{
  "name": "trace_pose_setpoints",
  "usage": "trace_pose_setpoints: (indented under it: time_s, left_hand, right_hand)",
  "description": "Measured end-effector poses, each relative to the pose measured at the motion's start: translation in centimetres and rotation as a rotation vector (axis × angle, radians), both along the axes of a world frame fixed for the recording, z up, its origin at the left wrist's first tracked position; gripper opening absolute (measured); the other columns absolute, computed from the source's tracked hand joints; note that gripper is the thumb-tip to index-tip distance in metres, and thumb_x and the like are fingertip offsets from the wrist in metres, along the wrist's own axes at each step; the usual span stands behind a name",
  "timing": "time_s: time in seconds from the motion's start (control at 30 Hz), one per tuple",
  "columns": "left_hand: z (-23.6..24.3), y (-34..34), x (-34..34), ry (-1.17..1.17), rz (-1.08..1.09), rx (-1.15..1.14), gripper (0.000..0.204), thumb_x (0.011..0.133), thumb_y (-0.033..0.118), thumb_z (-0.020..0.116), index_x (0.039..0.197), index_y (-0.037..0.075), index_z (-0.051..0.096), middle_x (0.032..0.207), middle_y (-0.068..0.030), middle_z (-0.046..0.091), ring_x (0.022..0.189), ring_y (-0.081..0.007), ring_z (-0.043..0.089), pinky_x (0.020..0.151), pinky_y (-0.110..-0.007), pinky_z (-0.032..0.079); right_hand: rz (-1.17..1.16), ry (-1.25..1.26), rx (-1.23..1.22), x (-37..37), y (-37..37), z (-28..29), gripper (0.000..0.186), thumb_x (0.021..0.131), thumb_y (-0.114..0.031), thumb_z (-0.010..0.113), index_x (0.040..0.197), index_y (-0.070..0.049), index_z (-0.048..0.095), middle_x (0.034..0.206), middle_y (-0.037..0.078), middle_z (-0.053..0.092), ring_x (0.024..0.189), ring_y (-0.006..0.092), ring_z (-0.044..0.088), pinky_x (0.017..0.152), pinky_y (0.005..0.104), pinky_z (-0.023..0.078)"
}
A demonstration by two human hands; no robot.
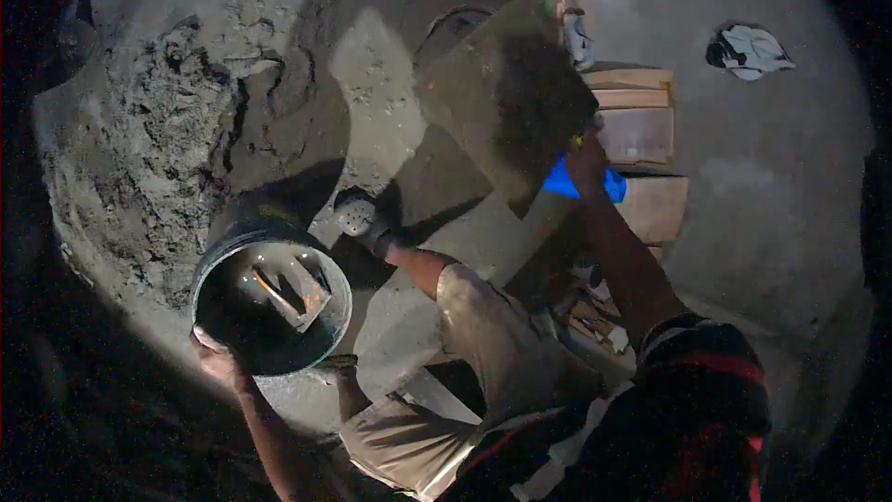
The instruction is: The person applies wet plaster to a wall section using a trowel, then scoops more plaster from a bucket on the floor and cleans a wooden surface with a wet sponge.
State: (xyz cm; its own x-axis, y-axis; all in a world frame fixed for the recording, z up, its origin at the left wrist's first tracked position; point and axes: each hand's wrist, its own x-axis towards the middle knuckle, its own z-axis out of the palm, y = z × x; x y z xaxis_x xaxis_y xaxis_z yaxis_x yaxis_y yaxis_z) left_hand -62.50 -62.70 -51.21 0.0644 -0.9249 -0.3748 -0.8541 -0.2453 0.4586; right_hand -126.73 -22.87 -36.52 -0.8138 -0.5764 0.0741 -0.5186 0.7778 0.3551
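Observation:
My left hand [219,359] is closed on the rim of a dark round bucket [342,302]. Murky liquid lies in the bucket, and an angular tool [290,290] with an orange edge stands partly in it; its exact kind is unclear. My right hand [585,165], reaching out to the right, is closed at the edge of a large dark board [492,93] that tilts over the floor. Shadow hides how the fingers wrap it. Beside the bucket is my foot in a grey perforated shoe [356,217].
Wet grey mortar [158,149] is heaped at the left. Brown cardboard boxes [650,209] and a blue bag [613,186] lie to the right, near a box of scraps [595,325]. A crumpled white-and-black cloth-like thing [753,51] rests on the floor farther right.

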Motion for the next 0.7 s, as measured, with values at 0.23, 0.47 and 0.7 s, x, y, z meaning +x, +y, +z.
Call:
trace_pose_setpoints:
  time_s: [0.23,0.47,0.7]
  left_hand:
    - [0.0,-0.5,-0.9,0.027,-0.083,-0.058,0.048,0.103,0.042,0.040,0.111,-0.001,0.061,0.086,-0.0246,0.066,0.082,-0.0423,0.064,0.074,-0.047,0.048]
    - [-1.9,-0.4,0.0,0.144,-0.056,-0.074,0.056,0.103,0.046,0.038,0.118,-0.003,0.060,0.097,-0.0246,0.068,0.087,-0.0370,0.066,0.079,-0.043,0.051]
    - [-1.9,-0.2,1.0,0.116,0.022,-0.056,0.066,0.101,0.055,0.037,0.119,-0.004,0.060,0.098,-0.0186,0.069,0.091,-0.0265,0.064,0.083,-0.037,0.050]
  right_hand:
    - [-0.089,-0.756,-0.143,17.2,-17.7,-5.4,0.038,0.090,-0.027,0.060,0.118,-0.001,0.057,0.102,0.026,0.065,0.093,0.0446,0.063,0.080,0.0502,0.050]
    - [0.096,-0.622,-0.070,10.6,-34.7,-32.1,0.032,0.087,-0.026,0.061,0.111,-0.006,0.058,0.101,0.022,0.067,0.096,0.0429,0.064,0.079,0.0507,0.051]
    - [0.317,-0.578,-0.119,13.7,-39.2,-40.3,0.031,0.088,-0.024,0.059,0.114,-0.008,0.057,0.096,0.016,0.067,0.091,0.0370,0.066,0.075,0.0509,0.052]
